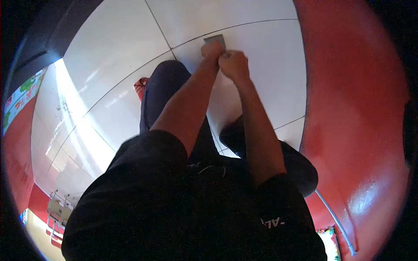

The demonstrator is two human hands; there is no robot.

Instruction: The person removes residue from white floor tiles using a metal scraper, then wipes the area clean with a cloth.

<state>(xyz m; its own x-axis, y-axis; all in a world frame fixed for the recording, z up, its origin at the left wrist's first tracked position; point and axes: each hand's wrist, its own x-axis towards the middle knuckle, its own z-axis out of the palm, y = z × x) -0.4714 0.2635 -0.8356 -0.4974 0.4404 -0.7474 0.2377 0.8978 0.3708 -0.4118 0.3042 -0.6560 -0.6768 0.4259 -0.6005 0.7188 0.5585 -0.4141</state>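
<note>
Over the white tiled floor (265, 52), my two hands meet in front of my knees. My left hand (212, 50) is closed, with a flat grey square-edged piece (217, 39) sticking out beyond its fingers. Right beside it, my right hand (235, 64) is curled into a fist, its knuckles close to the left hand and the grey piece. A small dark bit shows between the two hands; I cannot tell what the right fingers hold.
My bent left knee (170, 71) is beside the left forearm. A red and black patterned item (140, 88) lies by that knee. A red wall (352, 108) rises on the right, with a thin metal pole (335, 219) against it. Metal-framed furniture (58, 211) stands at lower left.
</note>
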